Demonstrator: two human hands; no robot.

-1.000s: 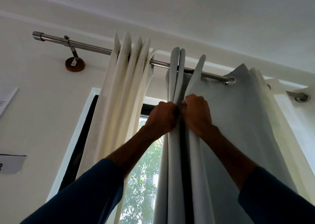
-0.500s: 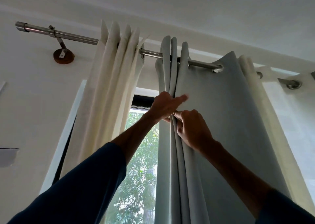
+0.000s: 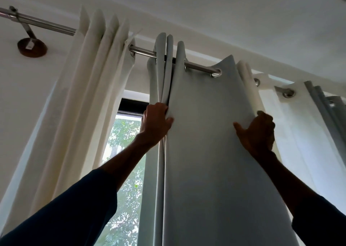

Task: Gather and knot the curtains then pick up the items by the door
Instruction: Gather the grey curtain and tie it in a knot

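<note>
A pale grey curtain (image 3: 202,133) hangs by metal eyelets from a steel rod (image 3: 198,66). Its left part is folded into several narrow pleats; its right part hangs flat and wide. My left hand (image 3: 156,123) grips the bunched pleats at their right side, fingers curled round the folds. My right hand (image 3: 257,131) holds the flat panel's right edge, thumb on the front and fingers curled behind the fold. A cream curtain (image 3: 88,99) hangs gathered to the left. The items by the door are out of view.
A sheer white curtain (image 3: 303,133) and another grey curtain (image 3: 325,110) hang at the right. Between the curtains a window (image 3: 124,152) shows green trees. The rod's wooden wall bracket (image 3: 31,47) sits at upper left. The ceiling is close above.
My right hand has left the pleats and moved right to the flat panel's far edge. My left hand closed its fingers on the gathered folds. The camera shifted right.
</note>
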